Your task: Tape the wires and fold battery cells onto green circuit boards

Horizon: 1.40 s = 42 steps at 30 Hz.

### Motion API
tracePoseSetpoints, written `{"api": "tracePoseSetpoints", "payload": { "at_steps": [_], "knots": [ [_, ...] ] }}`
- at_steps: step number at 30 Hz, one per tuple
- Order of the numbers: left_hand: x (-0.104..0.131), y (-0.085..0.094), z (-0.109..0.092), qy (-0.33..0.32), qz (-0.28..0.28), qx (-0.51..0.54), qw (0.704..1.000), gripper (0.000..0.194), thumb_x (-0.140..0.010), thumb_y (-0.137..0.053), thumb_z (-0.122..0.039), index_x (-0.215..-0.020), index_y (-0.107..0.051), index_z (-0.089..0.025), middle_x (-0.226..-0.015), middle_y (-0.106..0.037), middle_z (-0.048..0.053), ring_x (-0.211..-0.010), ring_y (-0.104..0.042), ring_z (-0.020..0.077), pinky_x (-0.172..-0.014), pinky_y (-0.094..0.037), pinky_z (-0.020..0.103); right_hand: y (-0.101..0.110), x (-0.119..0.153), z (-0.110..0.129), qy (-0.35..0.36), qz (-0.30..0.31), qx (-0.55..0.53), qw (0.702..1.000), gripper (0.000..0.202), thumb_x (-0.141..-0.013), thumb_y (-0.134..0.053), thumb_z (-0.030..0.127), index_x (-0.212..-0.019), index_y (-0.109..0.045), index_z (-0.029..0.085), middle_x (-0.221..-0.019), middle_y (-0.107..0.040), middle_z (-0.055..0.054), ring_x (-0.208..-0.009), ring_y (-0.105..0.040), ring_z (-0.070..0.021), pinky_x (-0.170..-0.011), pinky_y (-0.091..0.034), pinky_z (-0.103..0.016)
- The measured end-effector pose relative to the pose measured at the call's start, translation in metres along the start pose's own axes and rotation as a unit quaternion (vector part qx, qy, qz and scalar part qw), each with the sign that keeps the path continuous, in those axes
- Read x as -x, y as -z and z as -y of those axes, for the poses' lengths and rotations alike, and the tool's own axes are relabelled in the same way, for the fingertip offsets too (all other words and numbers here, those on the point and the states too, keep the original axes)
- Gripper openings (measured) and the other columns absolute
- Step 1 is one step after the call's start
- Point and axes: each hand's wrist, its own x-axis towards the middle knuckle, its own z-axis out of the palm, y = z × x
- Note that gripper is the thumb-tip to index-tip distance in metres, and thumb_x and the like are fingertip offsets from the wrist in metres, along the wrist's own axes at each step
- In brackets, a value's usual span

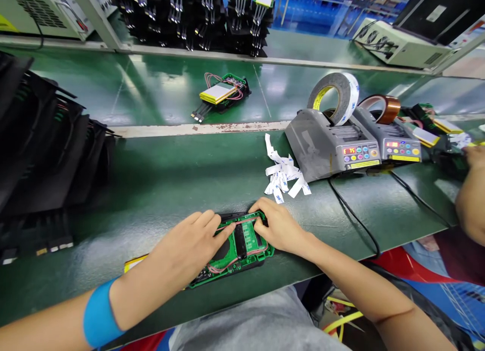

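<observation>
A green-framed electronic housing (250, 237) with a circuit board, pink-red wires and a black strip lies near the bench's front edge. My left hand (189, 242), below a blue wristband (100, 313), rests over its left part with the fingers curled and one digit pressed on the wires by the black strip. My right hand (278, 227) grips the far right corner, thumb and forefinger bent in over the frame. Part of a yellow-edged battery pack (135, 262) shows beyond my left wrist; the rest of it is hidden.
White tape backing scraps (282, 177) lie beside two tape dispensers (333, 144) with trailing cables. Another housing with a battery (223, 91) sits farther back. Black cases (49, 144) are stacked at left. A co-worker's arm (472, 199) reaches in at right.
</observation>
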Motion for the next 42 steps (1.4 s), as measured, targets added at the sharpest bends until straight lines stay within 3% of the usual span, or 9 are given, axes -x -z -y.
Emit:
{"api": "tracePoseSetpoints", "payload": {
  "at_steps": [8,11,14,19,29,32,37,40,42],
  "knots": [
    [0.002,-0.004,-0.007,0.022,0.010,-0.009,1.000,0.055,-0.085,-0.044,-0.009,-0.137,-0.047,-0.026,-0.079,-0.050,0.005,-0.073,-0.048,0.0240,-0.060,-0.032,0.036,0.008,0.003,0.005,0.058,0.006,0.071,0.996,0.023,-0.083,-0.046,0.007,-0.102,-0.057,0.015,-0.098,-0.062,-0.008,-0.088,-0.056,-0.0203,-0.079,-0.047,-0.035],
    [0.002,-0.005,-0.008,0.033,0.006,-0.014,0.999,0.052,-0.084,-0.042,-0.006,-0.132,-0.052,-0.025,-0.077,-0.049,0.005,-0.072,-0.048,0.0235,-0.060,-0.031,0.036,0.017,0.009,0.012,0.157,-0.011,0.127,0.979,0.025,-0.093,-0.047,0.020,-0.116,-0.057,0.018,-0.120,-0.058,-0.010,-0.106,-0.050,-0.0234,-0.092,-0.043,-0.041],
    [0.003,-0.004,-0.009,0.032,-0.003,-0.015,0.999,0.051,-0.083,-0.042,-0.005,-0.128,-0.055,-0.024,-0.075,-0.049,0.004,-0.071,-0.048,0.0231,-0.059,-0.031,0.035,0.022,0.014,0.013,0.217,0.029,0.164,0.962,0.032,-0.096,-0.047,0.040,-0.121,-0.057,0.022,-0.130,-0.054,-0.008,-0.115,-0.045,-0.0254,-0.096,-0.040,-0.042],
    [0.005,-0.004,-0.008,0.026,-0.026,-0.010,0.999,0.049,-0.082,-0.041,-0.003,-0.125,-0.058,-0.020,-0.076,-0.050,0.005,-0.071,-0.048,0.0225,-0.060,-0.033,0.035,0.024,0.015,0.007,0.236,0.086,0.214,0.944,0.055,-0.094,-0.038,0.059,-0.132,-0.051,0.022,-0.138,-0.050,-0.007,-0.117,-0.043,-0.0277,-0.098,-0.036,-0.045],
    [0.010,-0.009,-0.013,0.022,-0.002,0.053,0.998,0.045,-0.080,-0.037,-0.001,-0.118,-0.060,-0.008,-0.083,-0.055,0.008,-0.076,-0.050,0.0250,-0.064,-0.041,0.038,0.027,0.006,0.014,0.249,0.118,0.252,0.928,0.055,-0.096,-0.034,0.058,-0.130,-0.052,0.019,-0.133,-0.054,-0.008,-0.113,-0.048,-0.0269,-0.096,-0.036,-0.046],
    [0.020,-0.005,-0.012,0.026,-0.007,0.115,0.993,0.052,-0.081,-0.036,0.000,-0.129,-0.052,-0.012,-0.089,-0.059,0.008,-0.080,-0.052,0.0249,-0.071,-0.044,0.040,0.027,0.006,0.016,0.263,0.108,0.255,0.924,0.058,-0.095,-0.032,0.060,-0.128,-0.053,0.018,-0.130,-0.056,-0.009,-0.110,-0.049,-0.0274,-0.095,-0.037,-0.045],
    [0.055,0.001,-0.005,0.108,-0.056,0.266,0.956,0.057,-0.095,-0.041,-0.020,-0.148,-0.020,-0.028,-0.127,-0.055,0.005,-0.115,-0.050,0.0222,-0.103,-0.038,0.042,0.024,0.004,0.019,0.283,0.093,0.269,0.916,0.059,-0.094,-0.031,0.061,-0.123,-0.056,0.016,-0.122,-0.059,-0.010,-0.104,-0.050,-0.0275,-0.091,-0.038,-0.045],
    [0.085,-0.009,-0.002,0.209,-0.055,0.294,0.931,0.082,-0.084,-0.062,-0.042,-0.149,-0.013,-0.030,-0.146,-0.038,0.006,-0.129,-0.041,0.0291,-0.106,-0.039,0.046,0.023,0.001,0.023,0.279,0.097,0.277,0.914,0.058,-0.093,-0.033,0.063,-0.119,-0.057,0.018,-0.116,-0.060,-0.009,-0.098,-0.051,-0.0262,-0.086,-0.039,-0.044],
    [0.103,-0.023,0.000,0.268,-0.023,0.291,0.918,0.098,-0.072,-0.072,-0.042,-0.150,-0.013,-0.031,-0.145,-0.037,0.009,-0.126,-0.045,0.0336,-0.100,-0.046,0.048,0.022,-0.001,0.026,0.283,0.095,0.283,0.912,0.056,-0.092,-0.035,0.063,-0.115,-0.058,0.018,-0.112,-0.061,-0.009,-0.094,-0.051,-0.0254,-0.083,-0.040,-0.043]
  ]
}}
